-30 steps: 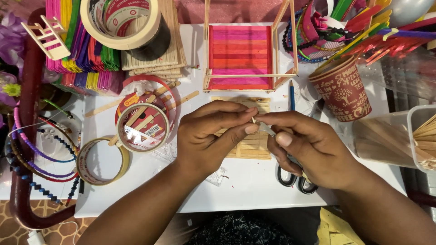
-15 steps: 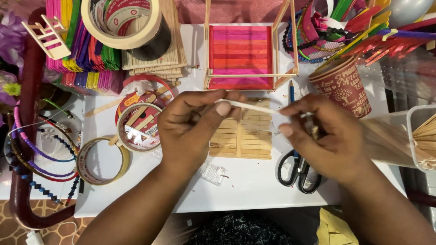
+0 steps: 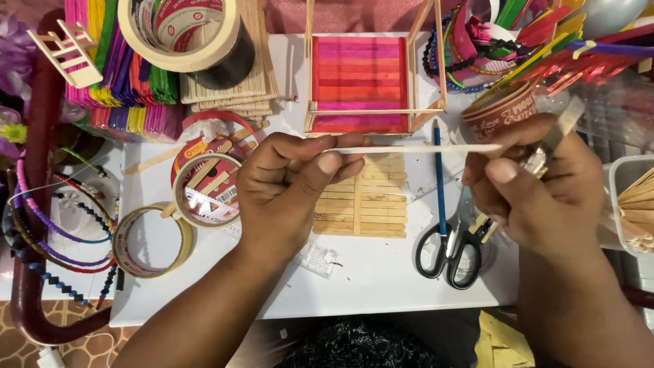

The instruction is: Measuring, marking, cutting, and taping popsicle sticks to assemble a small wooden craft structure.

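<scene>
My left hand and right hand each pinch one end of thin pale stick — held level above stick panel on desk. Fitting step, I judge — next needs careful lowering onto panel.

Pale bare-wood stick and slat panel; pink-to-red striped frame floor; black-handled scissors; blue pencil; maroon patterned cup; white desk.

1 head-worn camera looks steeply down, close, onto the white table and both hands.
</scene>
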